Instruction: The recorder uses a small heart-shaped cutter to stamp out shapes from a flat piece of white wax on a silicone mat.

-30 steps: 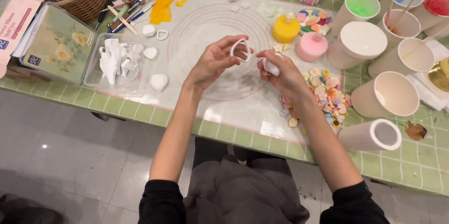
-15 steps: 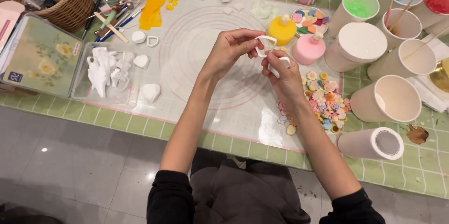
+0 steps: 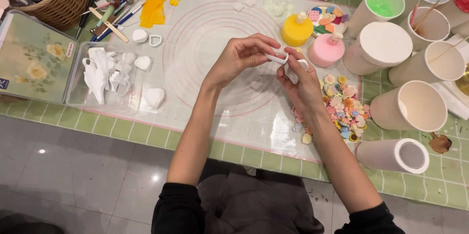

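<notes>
Above the pink-ringed mat [image 3: 205,43], the left hand [image 3: 239,58] pinches a small white cutter [image 3: 278,58]; the right hand [image 3: 303,85] clenches a white piece [image 3: 291,73]. Slipping, either could scatter the flower pieces [image 3: 344,107] at four o'clock.

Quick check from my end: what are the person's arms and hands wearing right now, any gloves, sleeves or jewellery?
Both hands are bare: no gloves on the left hand or the right hand, and no rings, watch or bracelets that I can see. The forearms are uncovered too. Black sleeves are pushed up to about the elbows on both arms. The fingers carry no tape or coverings.
</notes>
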